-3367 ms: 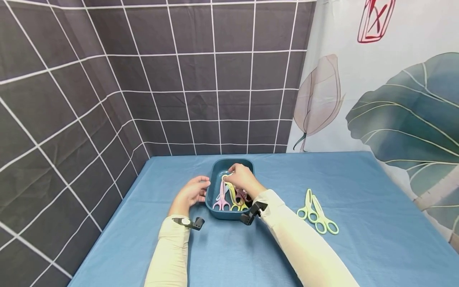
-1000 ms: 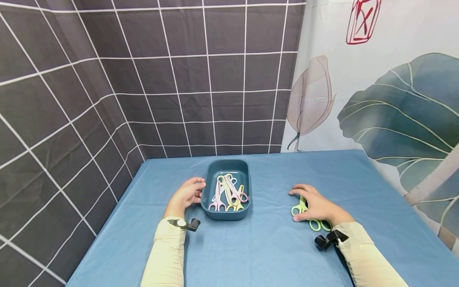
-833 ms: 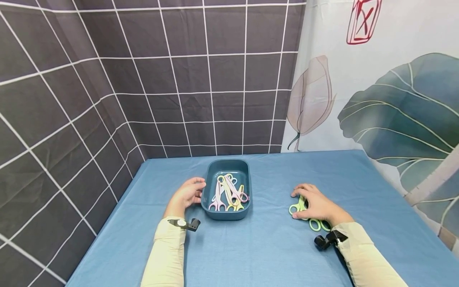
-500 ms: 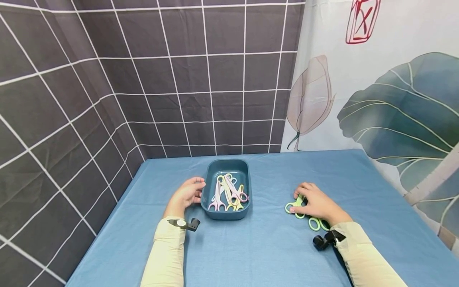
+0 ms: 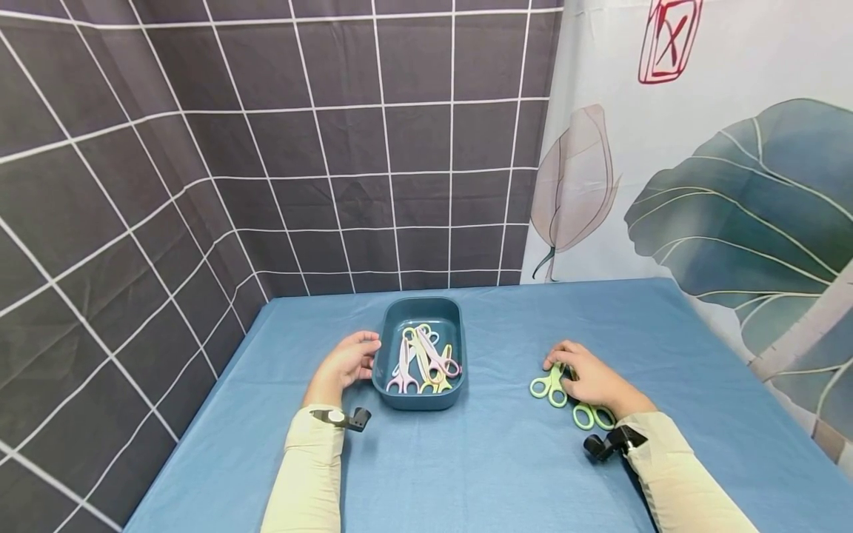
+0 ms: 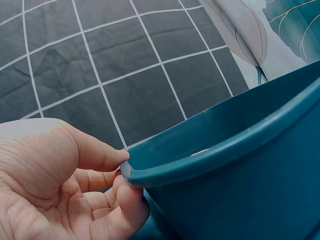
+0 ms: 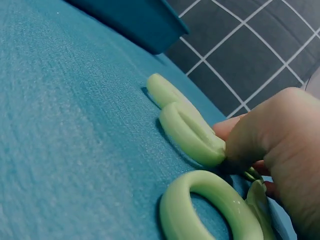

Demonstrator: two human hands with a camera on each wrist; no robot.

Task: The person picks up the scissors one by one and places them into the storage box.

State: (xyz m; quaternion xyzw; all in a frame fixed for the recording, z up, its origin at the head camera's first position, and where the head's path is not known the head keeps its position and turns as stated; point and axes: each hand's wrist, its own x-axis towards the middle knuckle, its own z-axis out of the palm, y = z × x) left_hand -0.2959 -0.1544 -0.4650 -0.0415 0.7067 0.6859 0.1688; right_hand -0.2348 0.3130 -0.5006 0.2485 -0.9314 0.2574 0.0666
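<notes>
In the head view, my left hand (image 5: 348,360) is at the left side of a dark teal plastic bin (image 5: 420,401). The left wrist view shows its thumb and fingers pinching the bin's rim (image 6: 210,162). Pastel scissors lie in the bin, among them a lilac pair (image 5: 403,377), a pink pair (image 5: 440,359) and yellow ones (image 5: 436,383). Over on the right, my right hand (image 5: 589,381) grips a light green pair of scissors (image 5: 548,386) near the middle, blades hidden beneath the hand. A second green pair (image 5: 583,416) lies under the palm, its handle loops showing.
Blue cloth (image 5: 496,459) covers the table. Dark grid-patterned fabric (image 5: 426,200) hangs behind and to the left, and a white curtain (image 5: 620,244) with leaf prints hangs at the back right. Each wrist carries a small black camera mount.
My right hand left the bin and went right to the green scissors. One pair slid slightly left, then the thumb drew back along it. The left hand stayed at the bin.
</notes>
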